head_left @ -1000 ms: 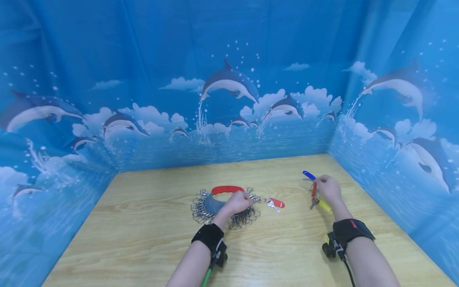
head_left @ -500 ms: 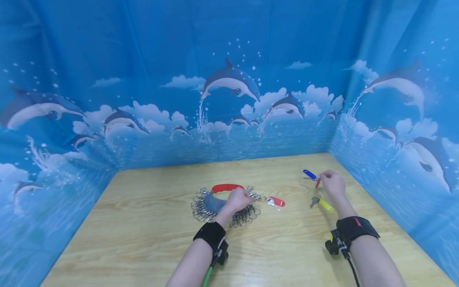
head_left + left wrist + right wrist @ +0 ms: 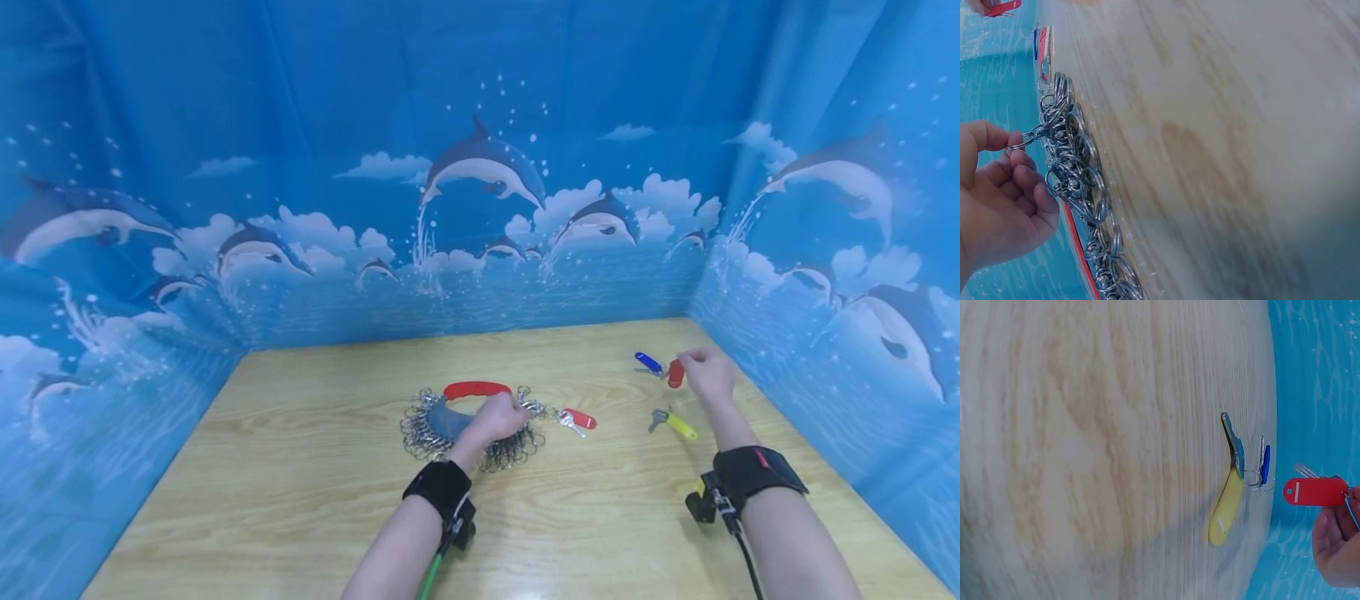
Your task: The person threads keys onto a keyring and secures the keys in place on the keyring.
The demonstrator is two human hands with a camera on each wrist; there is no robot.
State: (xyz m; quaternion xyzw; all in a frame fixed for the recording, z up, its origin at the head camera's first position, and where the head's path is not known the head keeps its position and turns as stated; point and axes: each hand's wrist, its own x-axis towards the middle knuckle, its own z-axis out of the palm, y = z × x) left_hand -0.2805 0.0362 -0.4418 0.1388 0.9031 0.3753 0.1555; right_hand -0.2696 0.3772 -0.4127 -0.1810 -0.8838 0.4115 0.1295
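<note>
My left hand [image 3: 501, 417] is over a key holder with a red handle [image 3: 477, 388] and a grey curved plate [image 3: 447, 422]. Many metal clasps and rings [image 3: 1079, 156] fringe that plate. Thumb and forefinger pinch one split ring [image 3: 1020, 146] in the left wrist view, the other fingers curled. At the right, my right hand [image 3: 708, 375] pinches the ring end of a red key tag [image 3: 1316, 492] held above the table. Its key [image 3: 1305, 470] shows partly behind the tag. A second red tag [image 3: 580, 418] with a silver key [image 3: 567, 423] lies beside the holder.
Below my right hand, a yellow key tag [image 3: 682, 427] lies with its key [image 3: 657, 418]. Farther back is a blue key tag [image 3: 648, 362] with a key. A blue dolphin-print curtain [image 3: 315, 150] encloses the wooden table [image 3: 300, 467] at the back and sides.
My right hand has lifted the red key tag up and away from the yellow tag, moving slightly right and back. The left hand stays at the same clasp on the holder.
</note>
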